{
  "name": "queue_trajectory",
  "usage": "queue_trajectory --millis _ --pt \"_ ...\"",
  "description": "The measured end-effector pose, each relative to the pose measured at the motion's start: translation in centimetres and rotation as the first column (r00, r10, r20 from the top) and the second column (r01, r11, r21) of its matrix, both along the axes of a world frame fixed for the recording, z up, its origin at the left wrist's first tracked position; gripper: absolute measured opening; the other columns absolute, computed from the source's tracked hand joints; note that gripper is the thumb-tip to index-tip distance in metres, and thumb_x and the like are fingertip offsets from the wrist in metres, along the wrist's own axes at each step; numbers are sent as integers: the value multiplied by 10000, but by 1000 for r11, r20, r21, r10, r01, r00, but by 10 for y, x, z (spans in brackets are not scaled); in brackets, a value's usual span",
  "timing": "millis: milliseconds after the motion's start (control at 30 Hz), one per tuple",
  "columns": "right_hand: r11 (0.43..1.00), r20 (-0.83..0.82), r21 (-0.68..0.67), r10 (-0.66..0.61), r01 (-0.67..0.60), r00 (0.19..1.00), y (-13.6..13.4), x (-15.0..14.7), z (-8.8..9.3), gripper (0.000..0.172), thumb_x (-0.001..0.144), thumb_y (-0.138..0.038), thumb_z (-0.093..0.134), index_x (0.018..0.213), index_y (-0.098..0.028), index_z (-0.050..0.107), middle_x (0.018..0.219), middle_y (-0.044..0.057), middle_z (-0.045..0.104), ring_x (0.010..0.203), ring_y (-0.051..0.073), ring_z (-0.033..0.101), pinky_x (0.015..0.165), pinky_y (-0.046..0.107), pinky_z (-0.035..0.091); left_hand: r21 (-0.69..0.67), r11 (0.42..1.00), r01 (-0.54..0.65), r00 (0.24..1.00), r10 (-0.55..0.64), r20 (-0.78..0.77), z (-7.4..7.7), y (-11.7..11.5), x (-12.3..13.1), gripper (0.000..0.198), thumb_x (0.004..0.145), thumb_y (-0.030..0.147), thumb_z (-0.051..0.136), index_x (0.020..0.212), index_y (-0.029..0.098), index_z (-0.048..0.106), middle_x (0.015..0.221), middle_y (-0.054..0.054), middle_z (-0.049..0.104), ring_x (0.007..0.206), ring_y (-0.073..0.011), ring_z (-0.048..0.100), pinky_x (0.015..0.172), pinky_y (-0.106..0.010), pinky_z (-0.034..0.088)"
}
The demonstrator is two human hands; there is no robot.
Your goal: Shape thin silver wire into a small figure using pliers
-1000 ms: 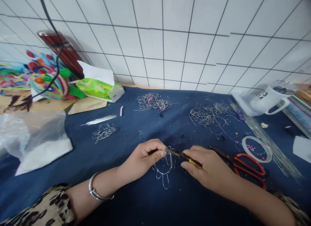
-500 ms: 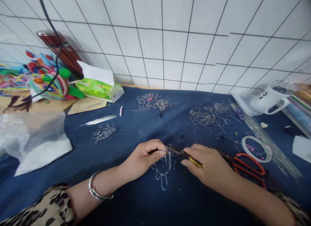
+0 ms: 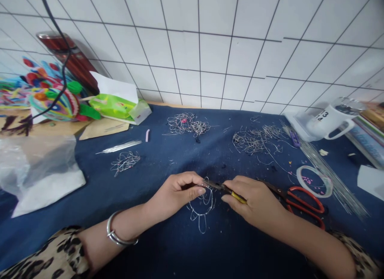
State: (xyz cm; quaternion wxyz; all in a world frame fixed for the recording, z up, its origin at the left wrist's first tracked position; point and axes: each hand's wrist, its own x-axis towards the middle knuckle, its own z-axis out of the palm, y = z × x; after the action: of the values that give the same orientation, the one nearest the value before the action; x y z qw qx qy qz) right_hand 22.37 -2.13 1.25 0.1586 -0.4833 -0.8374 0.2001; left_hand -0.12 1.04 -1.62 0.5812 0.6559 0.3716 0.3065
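Note:
Between thumb and fingers, my left hand (image 3: 178,191) pinches a ring of thin silvery wire (image 3: 200,213) with several small loops standing off it. My right hand (image 3: 250,197) is wrapped round pliers (image 3: 238,196) with yellow handles. Their dark jaws point left and meet the wire at the top of the ring, close to my left fingertips. Whether the jaws are fully closed on the wire is too small to tell. Orange-handled scissors (image 3: 306,200) lie just right of my right hand, their blades partly hidden behind it.
Tangled wire pieces lie in a back heap (image 3: 186,124), a right heap (image 3: 255,140) and a small left heap (image 3: 126,162). Straight wires (image 3: 333,175) and a round clear dish (image 3: 315,182) with pink beads are at right, near a white mug (image 3: 333,121). A plastic bag (image 3: 45,171) lies left.
The camera view has shifted slightly. The plier jaws have tilted a little at the top of the wire ring, and the ring's loops have turned slightly. Both hands keep their grip.

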Motion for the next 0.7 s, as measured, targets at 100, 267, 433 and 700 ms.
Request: queue_trajectory --millis 100,267,433,700 --pt "1000 -7 20 11 -11 1000 2 0 -2 213 861 -308 481 999 -192 594 793 17 587 712 117 530 677 242 430 -62 998 6 998 -2 56 0 0 0 88 810 212 592 854 148 634 777 -15 586 680 -101 515 628 -225 426" --pt "1000 -23 6 16 -16 1000 3 1 -6 205 858 -304 487 992 -191 592 791 15 578 715 120 518 676 247 422 -160 987 16 992 4 127 -2 -2 1 81 796 215 607 826 142 625 745 -9 579 650 -95 493 604 -225 410" --pt "1000 -30 -7 11 -11 999 2 0 -8 217 853 -312 489 995 -184 593 819 27 577 755 133 519 711 261 417 -212 977 -11 990 40 135 -6 -3 1 107 805 236 592 787 134 615 592 38 460 532 -66 382 503 -193 326" --pt "942 -136 -315 -162 112 977 7 -1 1 164 808 -326 528 904 -216 601 788 -4 573 723 127 526 652 252 404 -208 974 -91 987 116 114 -5 -3 3 105 799 235 606 781 134 626 627 25 521 539 -58 404 520 -180 348"
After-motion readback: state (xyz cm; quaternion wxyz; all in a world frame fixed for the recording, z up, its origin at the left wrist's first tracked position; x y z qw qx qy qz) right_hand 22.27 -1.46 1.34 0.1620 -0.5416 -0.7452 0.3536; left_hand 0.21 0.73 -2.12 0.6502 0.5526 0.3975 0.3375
